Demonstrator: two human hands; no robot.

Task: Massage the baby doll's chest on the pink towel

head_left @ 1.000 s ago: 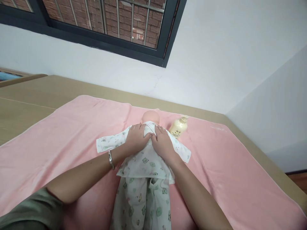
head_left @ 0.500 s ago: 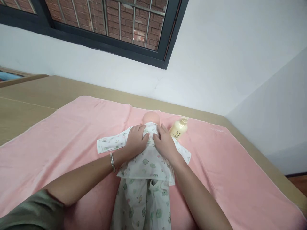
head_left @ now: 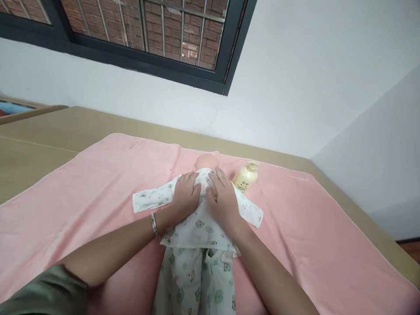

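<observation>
We are pressing our left hand [head_left: 185, 192] and right hand [head_left: 223, 199] flat, fingers spread, gripping nothing, on the doll [head_left: 200, 210], which is lying face down on the pink towel [head_left: 98, 183], long axis running away from us, head farthest, bottle [head_left: 245, 177] just beside.

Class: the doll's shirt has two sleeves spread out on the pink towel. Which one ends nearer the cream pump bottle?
The printed white sleeve on the person's right; its cuff lies just below the cream pump bottle, whereas the left sleeve stretches away from it.
</observation>
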